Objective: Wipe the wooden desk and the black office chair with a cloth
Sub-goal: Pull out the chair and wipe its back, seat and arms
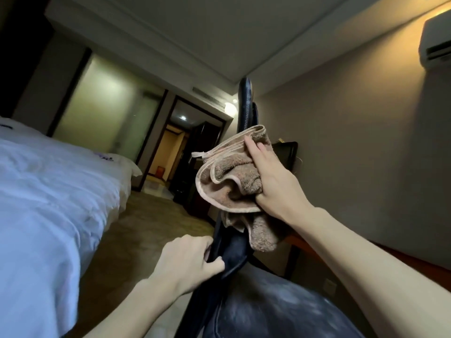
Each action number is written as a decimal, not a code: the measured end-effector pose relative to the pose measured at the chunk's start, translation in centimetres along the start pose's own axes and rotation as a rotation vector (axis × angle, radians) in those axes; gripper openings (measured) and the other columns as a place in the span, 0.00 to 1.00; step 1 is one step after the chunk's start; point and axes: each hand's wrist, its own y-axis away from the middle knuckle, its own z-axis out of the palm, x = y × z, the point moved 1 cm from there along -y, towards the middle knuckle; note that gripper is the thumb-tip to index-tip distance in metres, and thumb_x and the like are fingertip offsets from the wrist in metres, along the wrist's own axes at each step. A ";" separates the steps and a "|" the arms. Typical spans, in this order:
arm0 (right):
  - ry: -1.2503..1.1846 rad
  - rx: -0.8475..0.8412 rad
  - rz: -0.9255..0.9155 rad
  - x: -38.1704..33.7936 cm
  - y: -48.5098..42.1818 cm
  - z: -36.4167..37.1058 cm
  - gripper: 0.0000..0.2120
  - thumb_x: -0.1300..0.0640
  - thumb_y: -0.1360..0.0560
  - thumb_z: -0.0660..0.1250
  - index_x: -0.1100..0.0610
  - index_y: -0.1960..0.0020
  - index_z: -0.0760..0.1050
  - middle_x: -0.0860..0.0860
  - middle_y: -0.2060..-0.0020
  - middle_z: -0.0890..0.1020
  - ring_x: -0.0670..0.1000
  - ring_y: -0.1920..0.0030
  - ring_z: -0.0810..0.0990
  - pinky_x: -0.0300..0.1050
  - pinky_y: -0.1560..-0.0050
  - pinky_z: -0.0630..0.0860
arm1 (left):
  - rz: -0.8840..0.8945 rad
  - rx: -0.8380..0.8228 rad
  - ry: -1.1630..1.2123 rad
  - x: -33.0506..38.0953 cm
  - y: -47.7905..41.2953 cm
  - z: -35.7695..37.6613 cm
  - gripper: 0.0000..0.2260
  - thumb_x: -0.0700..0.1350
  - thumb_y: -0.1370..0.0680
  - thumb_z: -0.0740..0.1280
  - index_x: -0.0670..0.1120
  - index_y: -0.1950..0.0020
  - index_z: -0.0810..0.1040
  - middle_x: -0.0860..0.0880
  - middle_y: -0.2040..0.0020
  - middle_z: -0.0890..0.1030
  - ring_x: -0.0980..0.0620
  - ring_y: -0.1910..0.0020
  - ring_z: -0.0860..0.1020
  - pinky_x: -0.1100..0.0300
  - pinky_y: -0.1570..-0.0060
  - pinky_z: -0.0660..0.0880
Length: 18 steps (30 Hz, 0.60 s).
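The black office chair (246, 103) rises through the middle of the view, seen edge-on, with its dark seat (268, 306) at the bottom. My left hand (190, 259) grips the lower edge of the chair back. My right hand (271, 181) holds a crumpled brown cloth (227, 174) against the chair back at mid height; part of the cloth hangs down below the hand. A strip of the wooden desk (390, 254) shows behind my right forearm, along the wall.
A bed with white bedding (48, 191) fills the left side. Carpeted floor (151, 223) runs between bed and chair toward a doorway (175, 152). A dark screen (285, 152) stands on the desk. An air conditioner (436, 42) hangs high on the right wall.
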 end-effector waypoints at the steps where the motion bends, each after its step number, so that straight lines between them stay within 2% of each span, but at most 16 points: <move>1: 0.025 -0.001 -0.014 0.1 0.5 0.3 0.54 0.68 0.32 0.69 0.45 0.16 0.44 0.49 0.18 0.57 0.50 0.18 0.53 0.38 0.24 0.51 | 0.003 -0.008 -0.013 0.0 -0.1 -0.1 0.21 0.65 0.26 0.63 0.49 0.65 0.65 0.51 0.68 0.72 0.46 0.59 0.78 0.54 0.64 0.64; 4: 0.100 0.012 -0.069 -0.4 2.4 1.1 0.52 0.66 0.31 0.72 0.48 0.16 0.47 0.50 0.18 0.59 0.51 0.19 0.54 0.37 0.24 0.44 | -0.012 -0.029 -0.013 -0.3 -0.3 -0.1 0.23 0.68 0.28 0.62 0.49 0.65 0.66 0.51 0.67 0.72 0.44 0.55 0.80 0.54 0.63 0.65; 7: 0.142 0.029 -0.088 -1.4 4.8 2.5 0.49 0.65 0.31 0.73 0.53 0.17 0.53 0.52 0.19 0.62 0.53 0.19 0.58 0.39 0.22 0.42 | -0.011 -0.043 0.036 -0.5 -0.2 0.1 0.24 0.71 0.33 0.58 0.50 0.62 0.69 0.49 0.59 0.80 0.43 0.51 0.81 0.55 0.61 0.67; 10: 0.192 -0.022 -0.140 -2.1 7.0 3.0 0.47 0.63 0.34 0.76 0.57 0.19 0.61 0.54 0.23 0.69 0.55 0.22 0.65 0.43 0.21 0.49 | -0.027 -0.031 0.055 -0.7 0.0 0.4 0.20 0.69 0.30 0.62 0.52 0.63 0.67 0.48 0.53 0.84 0.42 0.50 0.82 0.55 0.61 0.68; 13: 0.322 -0.066 -0.300 -1.2 7.5 1.6 0.35 0.60 0.29 0.72 0.58 0.23 0.69 0.53 0.29 0.77 0.54 0.26 0.73 0.47 0.22 0.62 | -0.060 0.005 0.041 -0.6 0.3 0.7 0.17 0.65 0.26 0.63 0.52 0.60 0.70 0.50 0.52 0.83 0.44 0.49 0.82 0.55 0.61 0.68; 15: 0.358 0.036 -0.352 -0.4 6.7 0.0 0.28 0.62 0.26 0.67 0.60 0.26 0.73 0.55 0.31 0.79 0.56 0.28 0.75 0.51 0.25 0.67 | -0.061 0.049 0.048 -0.4 0.8 1.0 0.19 0.68 0.26 0.63 0.52 0.58 0.69 0.53 0.56 0.81 0.48 0.51 0.81 0.55 0.61 0.68; 18: 0.362 0.245 -0.257 0.5 4.4 -2.2 0.25 0.65 0.22 0.58 0.60 0.25 0.70 0.58 0.27 0.74 0.56 0.24 0.69 0.51 0.24 0.64 | -0.046 0.102 0.106 -0.5 1.9 1.7 0.20 0.67 0.25 0.62 0.52 0.58 0.64 0.54 0.62 0.75 0.54 0.60 0.77 0.57 0.64 0.69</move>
